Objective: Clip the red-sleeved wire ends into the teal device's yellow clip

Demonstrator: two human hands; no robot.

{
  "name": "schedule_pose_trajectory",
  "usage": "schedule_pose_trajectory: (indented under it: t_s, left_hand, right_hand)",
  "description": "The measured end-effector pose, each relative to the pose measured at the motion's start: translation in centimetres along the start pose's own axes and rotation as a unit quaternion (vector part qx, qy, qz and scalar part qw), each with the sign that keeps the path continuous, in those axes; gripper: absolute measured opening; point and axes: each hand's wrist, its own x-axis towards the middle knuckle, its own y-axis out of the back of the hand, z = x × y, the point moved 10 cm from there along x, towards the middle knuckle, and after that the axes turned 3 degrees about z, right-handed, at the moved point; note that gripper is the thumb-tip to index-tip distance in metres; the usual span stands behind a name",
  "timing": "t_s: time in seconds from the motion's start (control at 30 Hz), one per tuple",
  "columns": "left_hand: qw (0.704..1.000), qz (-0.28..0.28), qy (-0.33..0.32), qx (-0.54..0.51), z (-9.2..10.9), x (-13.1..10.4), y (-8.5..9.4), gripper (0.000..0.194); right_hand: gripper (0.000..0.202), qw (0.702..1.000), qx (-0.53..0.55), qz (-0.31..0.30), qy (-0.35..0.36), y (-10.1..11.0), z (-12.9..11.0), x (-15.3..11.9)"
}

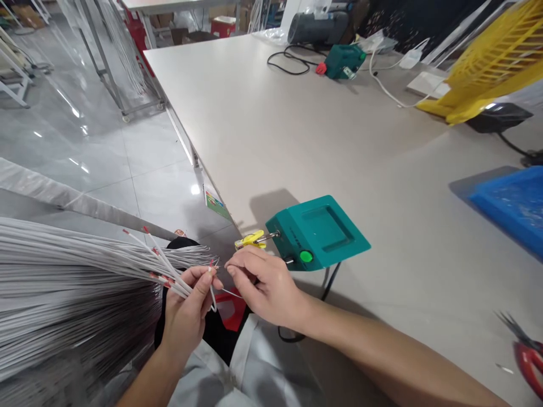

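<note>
My left hand [190, 302] is closed around several white cables [169, 268] with red marks near their ends, and its thumb and forefinger pinch one cable's tip, where thin wire strands stick out. Just right of that tip, my right hand [265, 282] is closed in a pinch; a thin wire passes below its fingers, but what they hold is too small to make out. Behind the right hand stands a green box [322, 232] with a green button and a shallow recess. A yellow clip [252, 239] is attached to the box's left side by a metal rod.
A large bundle of white cables [76, 271] lies at the left. On the table [318, 130] are red-handled scissors [530, 362], a blue tray [513, 203], a yellow fan [487, 68] and a second green box [344, 61]. The table's left edge runs beside the hands.
</note>
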Motion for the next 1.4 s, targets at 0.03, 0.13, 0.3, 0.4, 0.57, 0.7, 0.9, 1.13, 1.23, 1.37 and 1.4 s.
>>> schedule_pose_trajectory:
  t_s: [0.03,0.13,0.3,0.4,0.57,0.7,0.9,1.13,1.23,1.37,1.4]
  left_hand:
    - [1.0,-0.005,0.0,0.003,-0.1,-0.1,-0.1,0.01]
    - [0.999,-0.034,0.005,0.024,-0.6,-0.3,-0.6,0.012]
    - [0.998,-0.045,-0.002,0.051,-1.1,-0.6,-0.8,0.012]
    - [0.999,-0.02,0.001,0.043,-1.3,-0.7,-0.6,0.013]
    - [0.998,0.014,-0.001,0.061,-1.6,-0.7,-0.2,0.019]
    - [0.997,0.034,-0.014,0.073,-1.4,-0.4,0.3,0.018]
    - [0.997,0.023,-0.029,0.068,-0.7,-0.3,0.5,0.013]
    - [0.985,-0.028,-0.023,0.17,-0.8,-0.3,-0.4,0.015]
    - [0.975,-0.026,-0.037,0.217,-0.6,0.1,-0.5,0.01]
    - [0.983,0.005,-0.027,0.181,-0.8,0.6,-0.5,0.01]
    - [0.986,0.017,-0.025,0.164,-0.8,0.7,-0.4,0.013]
  right_hand:
    - [0.016,1.0,0.003,0.005,-0.009,0.2,0.2,0.1]
    - [0.021,0.999,0.021,0.002,-0.038,0.0,0.6,0.4]
    - [0.024,0.995,0.065,-0.049,-0.057,-1.5,0.9,0.5]
    - [0.025,0.999,0.021,-0.028,-0.035,-1.2,0.9,0.2]
    - [0.02,0.958,-0.226,-0.056,0.166,-1.9,-2.0,-0.6]
    - [0.016,0.914,-0.313,-0.174,0.19,-3.4,-1.9,-0.9]
    - [0.016,0.964,-0.206,-0.167,-0.018,-1.7,0.5,-0.1]
    - [0.023,0.968,-0.177,-0.157,0.084,-2.1,-0.7,-0.2]
    - [0.02,0.94,-0.267,-0.159,0.14,-2.3,-1.6,-0.5]
    - [0.022,0.935,-0.295,-0.139,0.142,-0.8,-2.6,0.0]
    - [0.022,0.938,-0.296,-0.12,0.132,0.1,-2.8,0.4]
